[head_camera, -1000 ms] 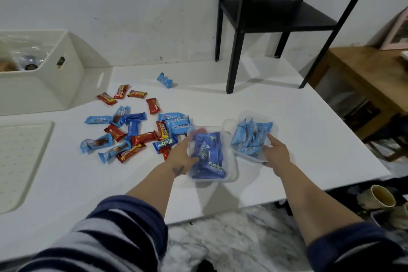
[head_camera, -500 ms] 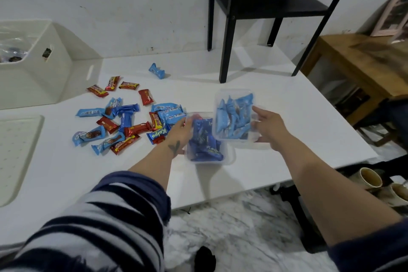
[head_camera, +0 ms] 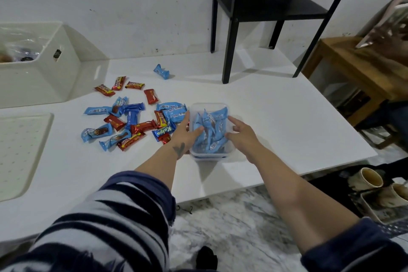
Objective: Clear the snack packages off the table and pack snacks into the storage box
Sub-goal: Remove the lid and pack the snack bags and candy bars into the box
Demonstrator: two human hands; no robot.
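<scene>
Your left hand (head_camera: 184, 133) and right hand (head_camera: 240, 133) flank the clear box (head_camera: 209, 107) of light-blue snacks on the counter (head_camera: 276, 121), fingers relaxed and resting on it; loose snack packages (head_camera: 130, 125) lie just left.

Your left arm wears a sleeve (head_camera: 106, 223) banded in navy and pale grey stripes, pushed up to bare the forearm. A small dark tattoo (head_camera: 179, 149) marks your left wrist. Your right sleeve (head_camera: 353, 249) shows dark navy.
</scene>
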